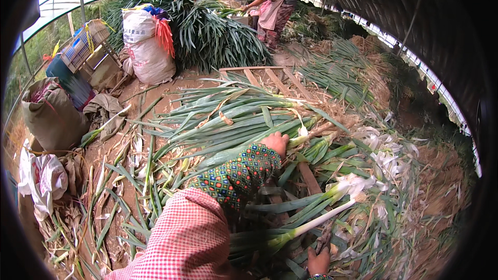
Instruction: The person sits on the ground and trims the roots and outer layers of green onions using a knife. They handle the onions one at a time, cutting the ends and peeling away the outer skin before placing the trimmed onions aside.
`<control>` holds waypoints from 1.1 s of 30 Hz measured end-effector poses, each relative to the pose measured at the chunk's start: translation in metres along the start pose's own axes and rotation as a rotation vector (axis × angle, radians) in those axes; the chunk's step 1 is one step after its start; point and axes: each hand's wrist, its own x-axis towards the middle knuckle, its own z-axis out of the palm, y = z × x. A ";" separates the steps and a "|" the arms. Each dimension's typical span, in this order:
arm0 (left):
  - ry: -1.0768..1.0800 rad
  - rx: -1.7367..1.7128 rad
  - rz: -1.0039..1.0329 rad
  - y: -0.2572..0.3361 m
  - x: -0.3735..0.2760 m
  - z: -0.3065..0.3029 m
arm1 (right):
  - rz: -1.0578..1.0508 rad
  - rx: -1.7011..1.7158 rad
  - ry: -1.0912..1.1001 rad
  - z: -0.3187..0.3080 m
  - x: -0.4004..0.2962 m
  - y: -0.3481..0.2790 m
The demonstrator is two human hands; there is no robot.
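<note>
My left hand (pixel 275 144) reaches out over a heap of long green onions (pixel 221 120). Its fingers are curled around a green onion stalk (pixel 298 140) at the heap's near right side. Low in the picture, my right hand (pixel 319 261) is closed on a small dark tool (pixel 324 240) whose kind I cannot make out. Just beyond that hand lies a green onion with a bare white shank (pixel 325 216), its roots to the right. Peeled-back whitish skins (pixel 352 184) hang about another onion beside it.
Wooden slats (pixel 278 79) show under the heap. Trimmed leaves and skins (pixel 389 163) litter the right. Stuffed sacks (pixel 148 46) and a plastic crate (pixel 85 46) stand at left. Behind, a person (pixel 272 7) in an apron bends at a large onion pile (pixel 210 35).
</note>
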 end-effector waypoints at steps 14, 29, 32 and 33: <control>-0.026 -0.334 0.484 0.025 -0.078 -0.155 | 0.104 -0.011 0.028 0.014 -0.007 0.015; -0.768 -0.697 0.227 -0.029 -0.165 0.146 | 0.121 0.011 0.004 0.019 -0.013 0.012; -0.765 -0.768 0.221 -0.036 -0.163 0.154 | 0.090 -0.002 0.007 0.023 -0.009 0.014; -0.765 -0.811 0.214 -0.038 -0.161 0.161 | 0.091 -0.020 0.014 0.023 -0.009 0.012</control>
